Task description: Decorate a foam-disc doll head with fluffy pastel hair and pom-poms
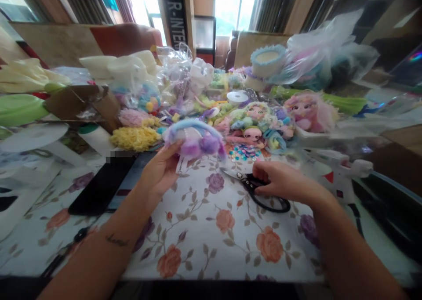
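**Fluffy headband in my left hand, scissors under my right**

A black tablet [102,186] lies at the far left on the flowered tablecloth [204,229]. My left hand [161,170] closes its fingers on one fluffy headband [195,138], light blue on the arch with purple pompoms, held just above the cloth. To the right, my right hand [280,181] rests on one pair of black scissors [260,190]; fingers curled loosely over the handles. Behind, two doll faces [255,122] lie.

2 bare forearms reach forward.
Left hand [161,170] raised, fingers curled in a pinching grip; right hand [280,183] lower, palm down, fingers bent.
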Action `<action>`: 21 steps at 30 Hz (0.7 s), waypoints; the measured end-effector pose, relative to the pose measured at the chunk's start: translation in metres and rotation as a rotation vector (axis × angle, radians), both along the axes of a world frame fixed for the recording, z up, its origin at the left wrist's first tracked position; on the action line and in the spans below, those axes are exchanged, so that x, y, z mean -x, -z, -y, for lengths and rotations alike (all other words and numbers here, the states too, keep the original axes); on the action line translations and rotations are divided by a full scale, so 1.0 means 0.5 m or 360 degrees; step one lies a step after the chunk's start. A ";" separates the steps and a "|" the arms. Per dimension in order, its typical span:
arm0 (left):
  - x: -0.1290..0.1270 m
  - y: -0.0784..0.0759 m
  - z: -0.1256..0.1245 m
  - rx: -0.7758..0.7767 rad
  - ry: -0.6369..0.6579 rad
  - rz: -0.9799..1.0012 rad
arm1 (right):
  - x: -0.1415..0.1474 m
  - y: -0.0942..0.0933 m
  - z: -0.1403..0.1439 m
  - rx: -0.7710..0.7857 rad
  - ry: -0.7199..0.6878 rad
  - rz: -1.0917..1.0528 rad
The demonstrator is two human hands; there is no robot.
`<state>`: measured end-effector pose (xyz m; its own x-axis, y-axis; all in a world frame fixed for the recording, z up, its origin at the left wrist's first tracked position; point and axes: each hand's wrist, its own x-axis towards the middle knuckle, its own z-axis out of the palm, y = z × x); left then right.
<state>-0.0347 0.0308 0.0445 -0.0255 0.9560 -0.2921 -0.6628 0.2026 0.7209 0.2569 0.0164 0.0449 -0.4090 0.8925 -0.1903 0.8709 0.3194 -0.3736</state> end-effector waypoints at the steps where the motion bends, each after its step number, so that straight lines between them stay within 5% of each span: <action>1: -0.001 0.004 0.000 0.0012 0.0007 0.0032 | 0.003 0.000 0.000 -0.0002 -0.0004 0.0002; 6: 0.001 0.016 0.007 -0.0040 0.0124 0.0067 | -0.008 -0.014 0.000 -0.0064 0.0020 0.0077; 12: -0.012 0.012 0.022 -0.0349 0.0385 -0.0308 | -0.041 -0.016 -0.008 -0.0018 0.0055 0.0049; 18: -0.035 0.037 0.038 -0.0435 0.0476 -0.1019 | -0.002 -0.014 0.007 -0.0246 0.0310 -0.0615; 21: -0.043 0.032 0.053 -0.0465 0.0425 -0.1494 | 0.051 -0.008 0.029 -0.0348 0.0124 -0.0945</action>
<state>-0.0132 0.0041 0.0284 0.1002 0.9948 -0.0183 0.2367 -0.0060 0.9716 0.2312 0.0021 0.0492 -0.3212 0.9163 0.2391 0.5591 0.3873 -0.7331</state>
